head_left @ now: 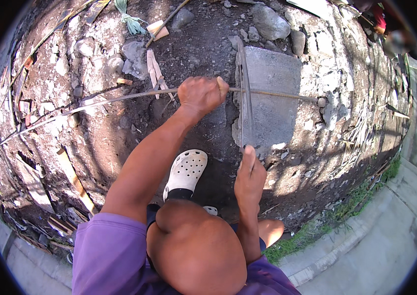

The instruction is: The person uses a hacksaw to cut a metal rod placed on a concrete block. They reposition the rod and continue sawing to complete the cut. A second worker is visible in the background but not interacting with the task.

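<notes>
A long thin rod [120,99], which looks like a steel bar, runs across the ground from the far left and over a grey concrete slab [276,66]. My left hand [201,96] is closed in a fist around it, just left of the slab. My right hand [251,178] grips the near end of a hacksaw [246,93], its handle mostly hidden in my fingers. The saw's long narrow frame points away from me and crosses the rod over the slab's left part. Whether the blade touches the rod, I cannot tell.
A white clog [189,167] is on my foot below the rod. Rocks [270,23], wood pieces [74,179] and a torn green plastic strip [131,22] lie on the rough soil. Grass [326,223] borders a concrete pavement [366,246] at the lower right.
</notes>
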`<state>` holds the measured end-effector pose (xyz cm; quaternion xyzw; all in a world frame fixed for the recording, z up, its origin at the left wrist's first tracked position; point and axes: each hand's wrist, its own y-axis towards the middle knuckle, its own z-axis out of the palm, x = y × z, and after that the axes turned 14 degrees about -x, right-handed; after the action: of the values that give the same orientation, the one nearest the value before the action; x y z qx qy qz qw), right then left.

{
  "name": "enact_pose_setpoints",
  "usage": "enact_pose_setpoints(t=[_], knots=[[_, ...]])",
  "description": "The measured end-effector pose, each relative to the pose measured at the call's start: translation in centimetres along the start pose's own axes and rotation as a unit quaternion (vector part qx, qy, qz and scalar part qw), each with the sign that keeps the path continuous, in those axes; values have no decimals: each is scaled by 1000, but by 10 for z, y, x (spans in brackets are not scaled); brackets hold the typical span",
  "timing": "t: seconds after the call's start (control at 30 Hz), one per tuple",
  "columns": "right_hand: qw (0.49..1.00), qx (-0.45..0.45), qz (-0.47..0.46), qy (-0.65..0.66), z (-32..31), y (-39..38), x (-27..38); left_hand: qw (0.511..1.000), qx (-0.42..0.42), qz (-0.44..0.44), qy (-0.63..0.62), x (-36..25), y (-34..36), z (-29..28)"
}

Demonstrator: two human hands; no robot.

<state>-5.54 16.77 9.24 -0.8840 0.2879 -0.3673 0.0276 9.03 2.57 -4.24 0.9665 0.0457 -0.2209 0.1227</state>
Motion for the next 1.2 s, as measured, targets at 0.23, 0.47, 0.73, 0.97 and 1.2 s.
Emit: enact_pose_setpoints(t=[0.23,0.47,0.73,0.97,1.2], knots=[[991,-43,-115,46,33,23,-30,999,-28,22,10,-2,4,-4],[990,38,135,-2,-33,-51,-24,991,-116,57,-27,7,-3,15],[997,-11,-75,22,36,35,-29,995,-80,58,-13,1,1,-2],[992,38,117,35,-45,-63,-34,989,-132,67,-32,7,-6,14],[995,-14,-83,60,41,41,-31,994,-77,69,-18,4,6,-1]])
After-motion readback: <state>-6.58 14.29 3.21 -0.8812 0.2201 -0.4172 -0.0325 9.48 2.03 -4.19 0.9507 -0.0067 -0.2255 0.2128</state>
